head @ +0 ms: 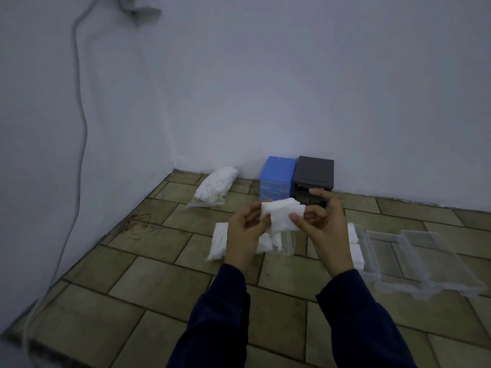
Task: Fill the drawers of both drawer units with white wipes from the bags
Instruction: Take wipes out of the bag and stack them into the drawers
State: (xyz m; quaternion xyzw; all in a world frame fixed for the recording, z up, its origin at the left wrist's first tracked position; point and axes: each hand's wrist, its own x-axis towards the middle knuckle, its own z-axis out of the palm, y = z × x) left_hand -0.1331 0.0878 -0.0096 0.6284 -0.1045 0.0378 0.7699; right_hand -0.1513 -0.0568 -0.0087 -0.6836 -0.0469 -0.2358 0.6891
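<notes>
both hands hold 1 small stack of white wipes [282, 213] in the air above the tiled floor [132, 301]. the left hand [245, 232] grips the stack's left edge with curled fingers. the right hand [322, 227] pinches the right edge between thumb and lower fingers, with the index finger raised and apart from the stack.

directly below the hands, an open clear bag [285, 241] lies flat on the floor; it contains white wipes at its left end, and its right end looks see-through. a 2nd bag [215, 188], full of white wipes, lies near the wall corner.

the blue drawer unit [276, 179] and the dark grey drawer unit [313, 176] stand side by side, touching, against the wall. the blue unit's clear drawers are in place; their contents cannot be determined.

clear drawers [425, 258] lie overlapped on the floor at right. white wipes [354, 248] fill the leftmost.
</notes>
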